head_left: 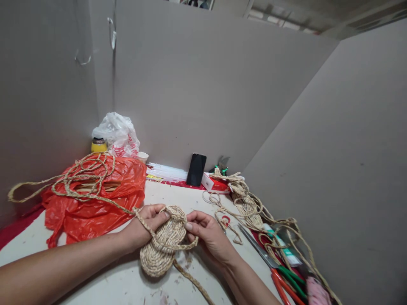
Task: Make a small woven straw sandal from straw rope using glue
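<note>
Left hand (149, 224) pinching the woven straw piece (163, 248) near table (127, 284) centre, steadying it | right hand (208, 233) gripping its right edge, fingers curled | braided cord (82, 182) trailing far-left over red bag (98, 199), feeding slack.

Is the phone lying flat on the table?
No, the black phone stands propped upright against the grey back wall, behind the woven straw sole.

A stained white tabletop (127, 288) carries an orange plastic bag (95, 203) at ten o'clock, a phone (196, 169) (leaning upright) at twelve, scissors (270, 264) at four.
</note>
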Motion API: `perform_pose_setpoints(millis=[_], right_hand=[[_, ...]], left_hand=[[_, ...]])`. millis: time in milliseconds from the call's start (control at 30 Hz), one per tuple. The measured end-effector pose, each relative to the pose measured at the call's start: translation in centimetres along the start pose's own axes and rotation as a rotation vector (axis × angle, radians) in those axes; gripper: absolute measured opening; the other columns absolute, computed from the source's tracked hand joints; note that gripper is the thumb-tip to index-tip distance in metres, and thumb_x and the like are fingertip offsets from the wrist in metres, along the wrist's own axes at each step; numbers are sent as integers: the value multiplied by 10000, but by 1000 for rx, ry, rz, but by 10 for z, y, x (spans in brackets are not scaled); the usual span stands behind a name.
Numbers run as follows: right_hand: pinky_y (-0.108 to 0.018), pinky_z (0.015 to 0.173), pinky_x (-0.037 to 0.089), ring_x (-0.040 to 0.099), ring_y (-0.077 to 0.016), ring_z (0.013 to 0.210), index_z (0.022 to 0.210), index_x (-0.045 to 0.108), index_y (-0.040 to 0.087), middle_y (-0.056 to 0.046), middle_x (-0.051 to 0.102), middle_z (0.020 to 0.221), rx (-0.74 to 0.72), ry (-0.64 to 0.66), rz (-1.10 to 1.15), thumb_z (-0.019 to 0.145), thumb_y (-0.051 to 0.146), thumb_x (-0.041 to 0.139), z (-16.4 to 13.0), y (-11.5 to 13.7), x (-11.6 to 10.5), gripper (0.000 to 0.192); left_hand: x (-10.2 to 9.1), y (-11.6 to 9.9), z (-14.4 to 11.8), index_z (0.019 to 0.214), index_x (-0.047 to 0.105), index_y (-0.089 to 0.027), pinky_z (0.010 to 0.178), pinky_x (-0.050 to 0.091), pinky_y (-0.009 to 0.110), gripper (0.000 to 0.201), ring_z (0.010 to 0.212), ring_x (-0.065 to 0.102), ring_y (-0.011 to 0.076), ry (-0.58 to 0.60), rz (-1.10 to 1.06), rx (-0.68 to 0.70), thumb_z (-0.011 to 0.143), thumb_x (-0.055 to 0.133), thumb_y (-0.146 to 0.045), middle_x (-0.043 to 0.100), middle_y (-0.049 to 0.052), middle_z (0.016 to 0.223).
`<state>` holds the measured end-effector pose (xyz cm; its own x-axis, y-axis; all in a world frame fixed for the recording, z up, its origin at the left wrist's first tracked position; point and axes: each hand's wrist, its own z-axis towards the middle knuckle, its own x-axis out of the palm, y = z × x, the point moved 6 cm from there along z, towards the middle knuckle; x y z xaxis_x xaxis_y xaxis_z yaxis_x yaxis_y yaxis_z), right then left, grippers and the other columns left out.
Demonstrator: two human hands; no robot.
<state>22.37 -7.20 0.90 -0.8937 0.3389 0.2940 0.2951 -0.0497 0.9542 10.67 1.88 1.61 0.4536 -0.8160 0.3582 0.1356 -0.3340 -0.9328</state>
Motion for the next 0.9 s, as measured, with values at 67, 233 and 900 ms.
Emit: perform_pose_setpoints(millis=[67,233,900], right_hand=[[-161,459,340,465,-50,437,731,661,149,45,568,499,1,2,2,619,279,827,0,0,0,239],[-157,471,341,471,-49,448,733,666,147,46,566,502,-3,-9,3,623,266,825,0,1,-2,227],[-188,431,379,471,-70,421,825,668,143,31,584,515,30,-157,-3,594,322,830,6,-7,-14,334]], left_hand=[[1,0,0,869,674,-112,692,488,265,333,685,640,155,9,-11,4,726,698,-411,712,65,788],[-1,1,2,854,659,-113,673,490,247,319,660,631,134,-8,-26,18,701,728,-384,703,49,760],[-20,7,10,978,532,-147,472,388,195,532,464,549,101,-149,109,5,590,783,-410,588,-42,551]])
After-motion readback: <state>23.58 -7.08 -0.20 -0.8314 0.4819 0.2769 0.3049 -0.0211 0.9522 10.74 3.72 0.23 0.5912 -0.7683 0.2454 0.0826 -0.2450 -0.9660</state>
